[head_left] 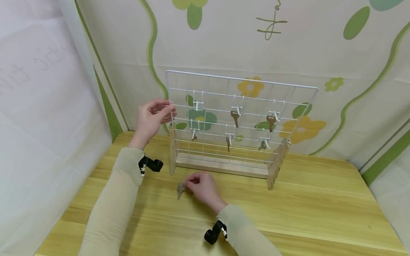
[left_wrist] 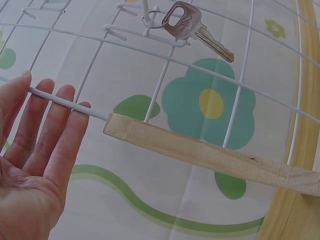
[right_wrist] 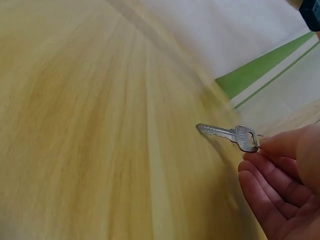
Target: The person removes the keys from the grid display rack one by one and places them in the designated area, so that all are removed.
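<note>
Flowered cloth backdrop behind light wooden table.

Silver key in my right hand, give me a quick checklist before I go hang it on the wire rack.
1. Silver key pinched at its ring by the right hand: ok.
2. Key lifted off the table: cannot tell.
3. Left hand steadying the wire rack at its left edge: ok.
4. Free hook at upper left: ok.
5. Rack upright on its wooden base: ok.

left hand touching wire grid, hung key
</note>
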Demonstrator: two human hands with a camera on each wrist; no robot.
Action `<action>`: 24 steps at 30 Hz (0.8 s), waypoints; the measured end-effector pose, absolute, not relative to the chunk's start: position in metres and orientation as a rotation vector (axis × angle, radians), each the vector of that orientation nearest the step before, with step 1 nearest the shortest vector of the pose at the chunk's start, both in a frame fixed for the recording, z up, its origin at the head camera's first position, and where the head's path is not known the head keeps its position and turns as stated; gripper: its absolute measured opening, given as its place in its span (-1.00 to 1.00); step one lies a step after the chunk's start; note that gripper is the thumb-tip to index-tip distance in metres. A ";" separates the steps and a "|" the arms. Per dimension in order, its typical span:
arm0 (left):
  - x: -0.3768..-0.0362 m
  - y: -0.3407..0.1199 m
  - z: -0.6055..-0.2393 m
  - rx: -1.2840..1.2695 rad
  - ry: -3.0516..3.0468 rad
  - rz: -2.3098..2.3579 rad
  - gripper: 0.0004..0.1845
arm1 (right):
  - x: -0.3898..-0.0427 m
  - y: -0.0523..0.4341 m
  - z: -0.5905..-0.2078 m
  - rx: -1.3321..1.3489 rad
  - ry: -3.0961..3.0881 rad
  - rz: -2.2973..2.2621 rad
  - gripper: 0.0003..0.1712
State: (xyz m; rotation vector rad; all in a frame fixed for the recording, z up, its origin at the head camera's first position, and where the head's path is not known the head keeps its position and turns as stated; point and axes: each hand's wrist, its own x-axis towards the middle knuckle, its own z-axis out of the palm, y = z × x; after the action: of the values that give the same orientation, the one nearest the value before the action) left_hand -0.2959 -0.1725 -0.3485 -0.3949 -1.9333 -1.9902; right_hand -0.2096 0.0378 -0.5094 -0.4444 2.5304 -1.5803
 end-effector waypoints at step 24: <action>-0.294 -0.173 -0.349 -0.392 -1.939 -1.979 -0.82 | -0.209 0.028 -0.513 -0.453 2.761 -1.436 -0.91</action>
State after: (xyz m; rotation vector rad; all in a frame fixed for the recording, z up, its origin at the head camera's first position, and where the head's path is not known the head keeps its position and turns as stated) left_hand -0.2941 -0.1732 -0.3485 -0.3921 -1.9389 -1.9792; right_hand -0.2091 0.0280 -0.5134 -0.4529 2.7608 -1.4355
